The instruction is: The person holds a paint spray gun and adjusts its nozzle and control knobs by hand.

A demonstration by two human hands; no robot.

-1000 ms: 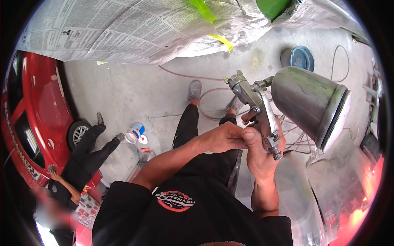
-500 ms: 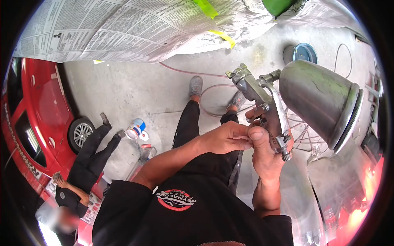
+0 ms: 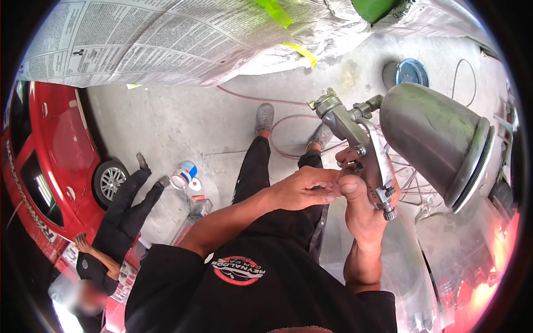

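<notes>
A metal spray gun (image 3: 348, 126) with a large grey cup (image 3: 436, 141) is gripped in my right hand (image 3: 366, 213). Its nozzle end points up and to the left, and the cup lies tilted to the right. My right thumb lies below the trigger area, while the other fingers are mostly hidden behind the gun. Close against that thumb, my left hand (image 3: 305, 188) is closed in a pinch. Whatever sits between its fingertips is too small or hidden to make out.
Newspaper masking (image 3: 150, 41) with yellow-green tape hangs ahead. A blue bucket (image 3: 411, 72) and a reddish hose (image 3: 255, 100) lie on the floor. Left are a paint can (image 3: 184, 173), a red car (image 3: 61, 150) and another person in black (image 3: 119, 213). Clear plastic sheeting (image 3: 400, 266) is at right.
The spray gun and my right hand have shifted slightly right and down. My left hand stays pinched beside the right thumb. The other person's hand has moved a little.
</notes>
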